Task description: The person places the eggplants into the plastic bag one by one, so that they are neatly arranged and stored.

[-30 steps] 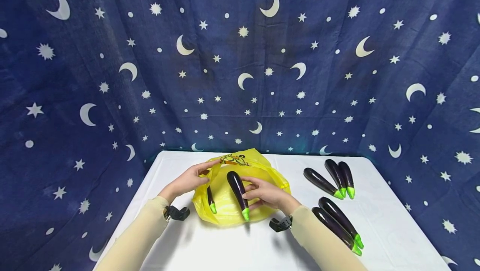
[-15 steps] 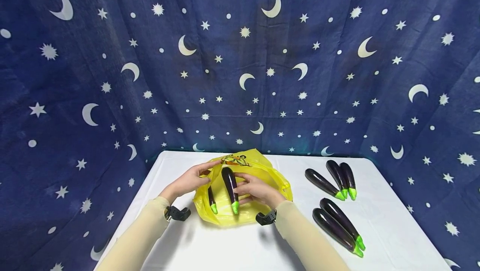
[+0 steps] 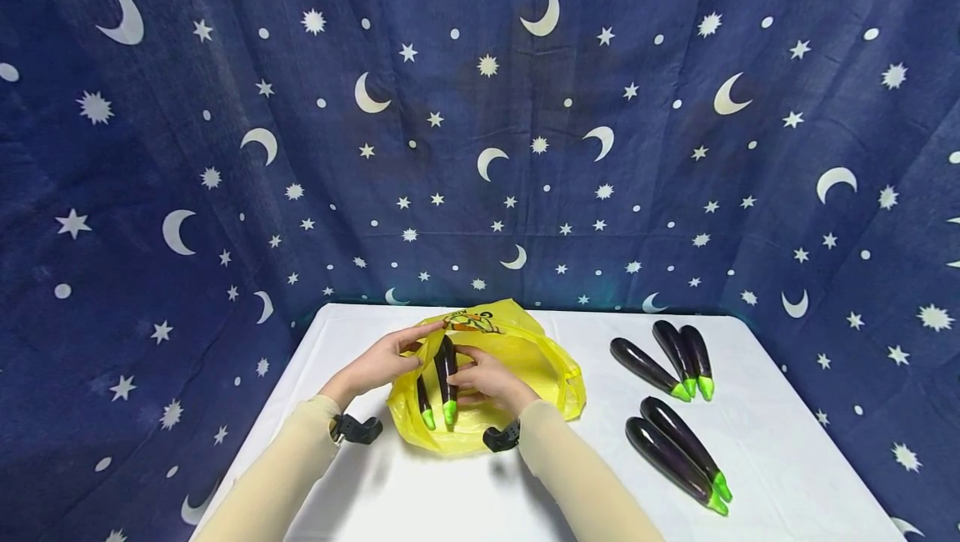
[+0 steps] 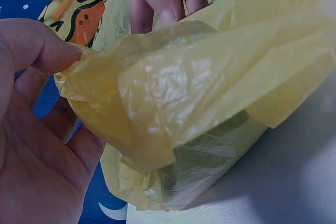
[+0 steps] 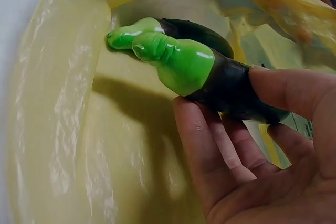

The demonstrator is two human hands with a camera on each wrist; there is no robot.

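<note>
A yellow plastic bag (image 3: 517,363) lies with its mouth facing me on the white table. My left hand (image 3: 381,365) pinches the left edge of that mouth between thumb and fingers, as the left wrist view shows up close. Inside the bag, my right hand (image 3: 491,379) grips a dark eggplant (image 3: 446,371) with a bright green stem end. Thumb and fingers wrap its body in the right wrist view, and its green cap (image 5: 184,66) points away from the palm. Right beside it, a second eggplant (image 3: 423,402) lies in the bag, partly hidden by the bag's left side.
On the right half of the table (image 3: 570,442) lie several more eggplants: a back group (image 3: 672,352) and a front pair (image 3: 678,450). A dark blue curtain (image 3: 450,108) with moons and stars hangs behind and at both sides.
My right hand has moved left with the eggplant, from the middle of the bag's mouth to beside the eggplant lying there. My left hand has stayed at the bag's edge.
</note>
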